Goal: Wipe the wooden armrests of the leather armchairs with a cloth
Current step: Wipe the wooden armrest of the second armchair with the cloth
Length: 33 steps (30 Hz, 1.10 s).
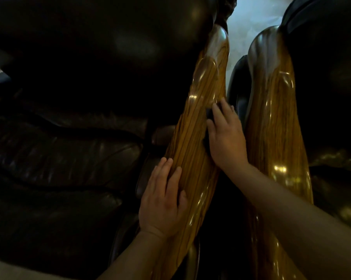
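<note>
Between two dark leather armchairs, the left armchair (69, 138) fills the frame from 7 to 11 o'clock and the right armchair (328, 77) sits at 2 o'clock. The left chair's wooden armrest (198, 138) runs from 6 towards 12 o'clock. The right hand (226, 136) presses a dark cloth (209, 114) flat against its right flank, fingers spread over it; the cloth peeks out at the hand's 10 o'clock. The left hand (163, 201) lies open on the armrest, at 7 o'clock from the cloth. The second armrest (275, 128) stands just beside the right hand.
</note>
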### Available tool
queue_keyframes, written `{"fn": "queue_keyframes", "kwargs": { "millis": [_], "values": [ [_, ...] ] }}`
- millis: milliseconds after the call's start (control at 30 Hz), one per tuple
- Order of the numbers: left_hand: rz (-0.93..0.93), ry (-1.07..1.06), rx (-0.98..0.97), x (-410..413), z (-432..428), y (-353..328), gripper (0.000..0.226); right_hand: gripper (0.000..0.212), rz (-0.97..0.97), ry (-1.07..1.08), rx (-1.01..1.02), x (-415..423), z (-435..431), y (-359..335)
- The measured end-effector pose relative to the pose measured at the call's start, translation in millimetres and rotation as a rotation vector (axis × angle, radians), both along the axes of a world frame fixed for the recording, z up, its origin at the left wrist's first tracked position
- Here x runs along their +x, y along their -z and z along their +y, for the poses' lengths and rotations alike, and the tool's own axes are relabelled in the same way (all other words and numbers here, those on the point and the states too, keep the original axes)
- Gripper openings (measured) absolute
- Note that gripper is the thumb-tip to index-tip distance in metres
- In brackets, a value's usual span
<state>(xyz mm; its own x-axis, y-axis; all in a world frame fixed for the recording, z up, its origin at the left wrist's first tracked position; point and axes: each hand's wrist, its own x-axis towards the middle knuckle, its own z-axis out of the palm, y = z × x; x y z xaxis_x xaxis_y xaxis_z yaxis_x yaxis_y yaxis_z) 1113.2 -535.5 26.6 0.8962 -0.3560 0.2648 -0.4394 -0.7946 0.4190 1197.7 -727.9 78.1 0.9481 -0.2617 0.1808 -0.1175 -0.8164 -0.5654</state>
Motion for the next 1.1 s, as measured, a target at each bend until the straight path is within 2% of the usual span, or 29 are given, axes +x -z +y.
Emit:
{"fn": "queue_keyframes", "kwargs": {
  "millis": [100, 300, 500, 600, 700, 800, 933, 1033, 1100],
  "values": [
    [0.006, -0.001, 0.003, -0.3, 0.2, -1.5, 0.047, 0.049, 0.000, -0.125, -0.106, -11.2, -7.6, 4.2],
    [-0.005, 0.003, -0.023, -0.1, 0.1, 0.2, 0.047, 0.047, 0.082, -0.039, -0.066, 67.6, -21.7, -11.7],
    [0.008, 0.004, -0.008, 0.6, 0.9, 1.5, 0.049, 0.048, -0.019, -0.168, -0.160, 11.9, -18.6, 1.1],
    [0.038, -0.006, -0.032, 0.0, 0.8, 1.7, 0.050, 0.046, -0.019, -0.137, -0.179, 48.6, -25.7, -3.5],
    [0.045, -0.006, -0.036, 1.1, 0.7, 1.9, 0.050, 0.044, 0.010, -0.125, -0.296, 94.9, -24.5, -8.8],
    [0.037, -0.001, -0.033, 0.6, 0.7, 0.3, 0.050, 0.047, 0.028, -0.238, -0.419, 82.9, -17.9, -5.8],
    [0.030, 0.011, -0.043, 1.1, 1.0, -0.3, 0.050, 0.050, -0.002, -0.542, -0.551, 32.0, -15.4, -0.3],
    [0.043, 0.008, -0.049, 0.6, 1.6, 0.7, 0.050, 0.045, -0.016, -0.563, -0.536, 51.2, -23.1, -12.9],
    [0.054, 0.003, -0.057, 0.6, 2.2, 1.8, 0.050, 0.036, -0.099, -0.475, -0.404, 71.0, -20.6, -23.4]
  ]
}}
